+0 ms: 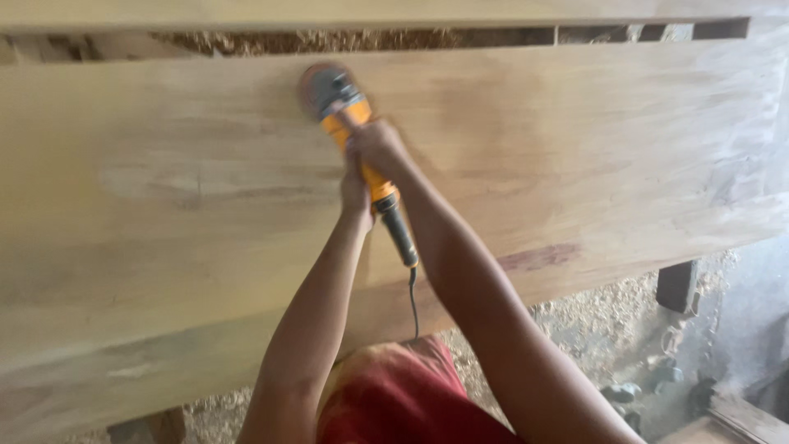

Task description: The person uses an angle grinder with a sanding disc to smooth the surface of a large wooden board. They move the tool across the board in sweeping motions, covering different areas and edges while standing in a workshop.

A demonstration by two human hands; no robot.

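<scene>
A wide pale wooden board [575, 148] lies across the view. An orange and grey angle grinder [345, 115] rests on it near its far edge, its round sanding disc [316, 86] flat on the wood. My right hand [380, 141] grips the front of the orange body. My left hand [355, 185] holds the body just behind it, above the black rear handle [400, 234]. A black cord [414, 300] hangs from the handle toward my red clothing.
Sawdust [329, 39] fills the gap beyond the board's far edge, with another plank [411, 10] past it. Below right, a sawdust-strewn floor [600, 321], a dark wooden support [678, 286] and some debris.
</scene>
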